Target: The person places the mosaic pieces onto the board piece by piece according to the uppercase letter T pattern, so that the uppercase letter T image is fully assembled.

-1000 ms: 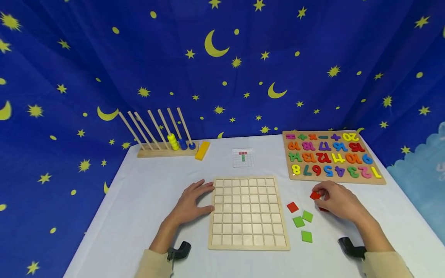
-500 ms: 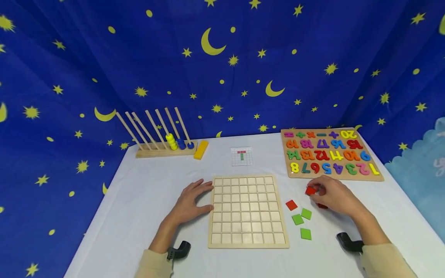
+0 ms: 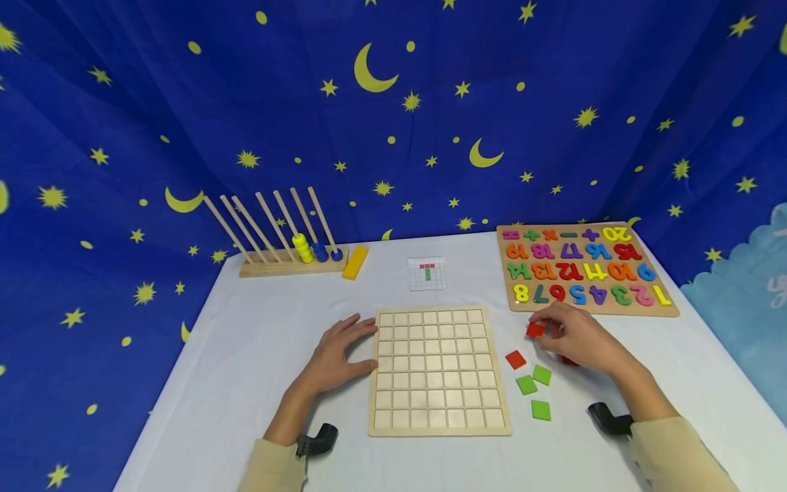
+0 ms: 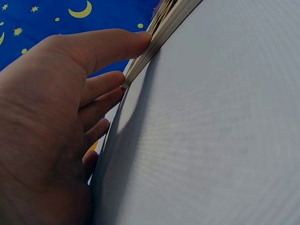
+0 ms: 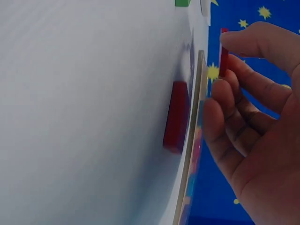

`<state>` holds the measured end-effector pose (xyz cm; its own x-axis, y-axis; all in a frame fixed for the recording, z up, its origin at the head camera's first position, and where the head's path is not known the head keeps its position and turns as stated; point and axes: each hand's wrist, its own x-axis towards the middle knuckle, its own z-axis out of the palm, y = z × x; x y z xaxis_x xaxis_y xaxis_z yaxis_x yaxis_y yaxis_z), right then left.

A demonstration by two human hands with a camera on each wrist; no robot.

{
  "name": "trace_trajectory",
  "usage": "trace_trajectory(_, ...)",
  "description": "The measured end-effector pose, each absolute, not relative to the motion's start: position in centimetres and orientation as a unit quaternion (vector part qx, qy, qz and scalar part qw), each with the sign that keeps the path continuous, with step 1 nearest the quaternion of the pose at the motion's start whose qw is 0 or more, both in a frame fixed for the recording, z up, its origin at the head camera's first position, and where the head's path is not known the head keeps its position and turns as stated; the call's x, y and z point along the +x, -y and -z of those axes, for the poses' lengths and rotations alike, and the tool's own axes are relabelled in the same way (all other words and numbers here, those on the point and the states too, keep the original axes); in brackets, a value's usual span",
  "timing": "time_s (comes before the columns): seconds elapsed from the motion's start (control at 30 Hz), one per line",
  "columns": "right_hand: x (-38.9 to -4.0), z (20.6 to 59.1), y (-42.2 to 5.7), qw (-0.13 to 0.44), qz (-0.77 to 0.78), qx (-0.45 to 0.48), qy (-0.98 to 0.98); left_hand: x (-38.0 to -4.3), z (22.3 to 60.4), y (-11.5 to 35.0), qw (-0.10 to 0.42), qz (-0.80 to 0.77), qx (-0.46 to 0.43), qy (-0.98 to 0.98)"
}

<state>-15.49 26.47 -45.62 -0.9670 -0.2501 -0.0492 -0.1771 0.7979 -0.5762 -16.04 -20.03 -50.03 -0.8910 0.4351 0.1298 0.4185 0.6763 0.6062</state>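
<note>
My right hand (image 3: 581, 336) pinches a red square tile (image 3: 535, 330) between thumb and fingers, raised off the table in the right wrist view. Under that hand another red tile (image 5: 176, 117) lies on the cloth, mostly hidden in the head view. A third red tile (image 3: 516, 359) and three green tiles (image 3: 541, 410) lie between the hand and the wooden grid board (image 3: 503, 410). Against the board's left edge rests my left hand (image 3: 339, 352), its thumb and fingertips touching the frame and its fingers spread. The board's square cells hold no tiles.
Behind the board lies a small pattern card (image 3: 427, 275) showing a red and green T. A number puzzle board (image 3: 590, 270) stands at the back right. At the back left are a peg abacus (image 3: 289, 266) and a yellow block (image 3: 355, 263).
My right hand has moved left with the red tile, towards the grid board. The left hand stays at the board's edge. The head view has shifted slightly.
</note>
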Motion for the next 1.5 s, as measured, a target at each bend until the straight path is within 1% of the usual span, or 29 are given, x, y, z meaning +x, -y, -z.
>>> trace_trajectory(0.4, -16.3, 45.4, -24.9, 0.051, 0.286, -0.135, -0.947, -16.0, 50.0, 20.0, 0.01, -0.323, 0.235, -0.917)
trace_trajectory(0.97, -17.3, 45.0, -23.3, 0.062, 0.275, -0.168, -0.944, -16.0, 49.8, 20.0, 0.014, -0.321, 0.237, -0.917)
trace_trajectory(1.27, -18.2, 45.1, -21.8, 0.072, 0.269, -0.182, -0.943, -16.1, 49.7, 20.2, 0.005, -0.325, 0.242, -0.914)
trace_trajectory(1.5, -18.4, 44.8, -20.8, 0.07, 0.267, -0.193, -0.942, -16.0, 49.7, 20.0, 0.012, -0.329, 0.243, -0.912)
